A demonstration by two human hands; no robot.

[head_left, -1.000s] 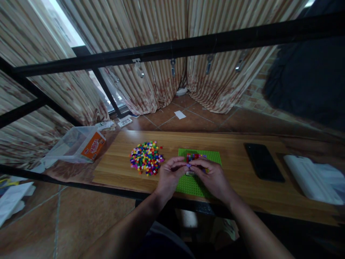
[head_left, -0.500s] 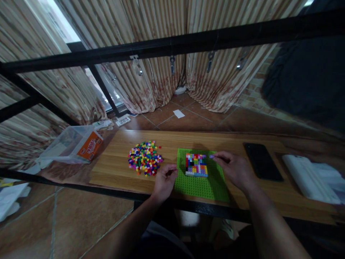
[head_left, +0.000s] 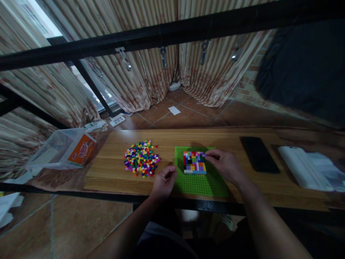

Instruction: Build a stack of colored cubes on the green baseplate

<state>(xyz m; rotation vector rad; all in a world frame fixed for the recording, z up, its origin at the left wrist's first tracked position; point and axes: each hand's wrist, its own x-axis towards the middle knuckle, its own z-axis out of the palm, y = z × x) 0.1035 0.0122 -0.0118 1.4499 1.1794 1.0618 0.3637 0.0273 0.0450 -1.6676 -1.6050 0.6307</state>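
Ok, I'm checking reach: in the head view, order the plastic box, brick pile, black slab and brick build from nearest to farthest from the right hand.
1. Brick build: on the green baseplate, just left of the right hand.
2. Black slab: on the table, right of that hand.
3. Brick pile: left, past the left hand.
4. Plastic box: far left, beyond the table.

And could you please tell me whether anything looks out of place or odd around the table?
Only small things: a white sheet lies by itself on the tiled floor beyond the table, and one red brick sits apart from the loose brick pile. Nothing looks clearly damaged.
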